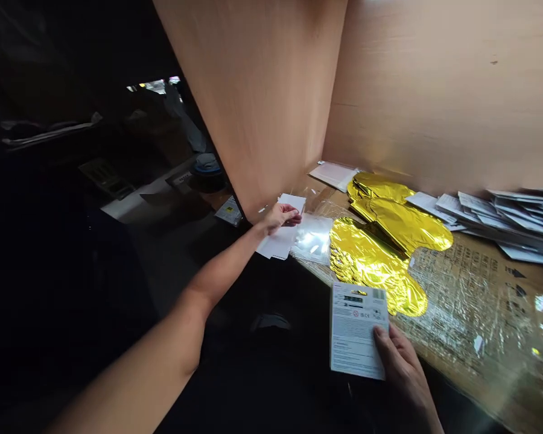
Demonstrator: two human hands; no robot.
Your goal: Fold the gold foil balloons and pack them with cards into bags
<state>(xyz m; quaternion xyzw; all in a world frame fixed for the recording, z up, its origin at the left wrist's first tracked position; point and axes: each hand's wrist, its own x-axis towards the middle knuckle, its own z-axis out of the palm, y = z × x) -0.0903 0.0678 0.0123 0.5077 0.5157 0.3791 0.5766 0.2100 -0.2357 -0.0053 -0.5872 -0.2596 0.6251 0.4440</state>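
Note:
My left hand (279,217) reaches far out to a small stack of white cards (280,240) at the table's left edge, its fingers curled onto the top card. My right hand (400,361) holds a printed white card (356,330) upright near the table's front edge, thumb on its lower right corner. Between the two lies a clear plastic sleeve (312,238). Several folded gold foil balloons (380,253) lie in a pile just right of that sleeve.
Tall wooden partition panels (262,96) wall the bench at the back and left. A spread stack of white printed cards (511,223) lies at the right. The cardboard tabletop (475,301) is wrapped in clear film. Left of the partition is a dark, cluttered area.

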